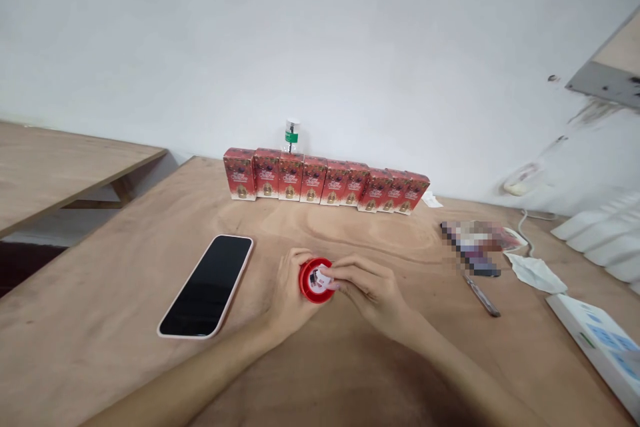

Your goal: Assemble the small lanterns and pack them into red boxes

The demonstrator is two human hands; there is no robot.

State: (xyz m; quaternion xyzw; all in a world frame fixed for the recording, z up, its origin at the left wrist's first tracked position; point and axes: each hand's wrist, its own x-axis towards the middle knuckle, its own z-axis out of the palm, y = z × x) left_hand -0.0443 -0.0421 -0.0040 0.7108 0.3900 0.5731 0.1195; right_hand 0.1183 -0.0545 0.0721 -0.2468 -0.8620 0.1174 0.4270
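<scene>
My left hand (286, 293) is wrapped around a small red round container (317, 299), its open top facing me. Inside the red rim shows a white printed disc (314, 283) with a dark figure on it. My right hand (367, 288) reaches in from the right, thumb and fingertips pinched on the disc's right part at the rim. The fingertips hide that side of the disc.
A phone (207, 287) lies at left. Several red printed boxes (311, 180) stand in a row by the wall, a clear bottle (291, 135) behind them. At right are a craft knife (483, 295), a paper scrap (536, 273) and a white panel (593, 340).
</scene>
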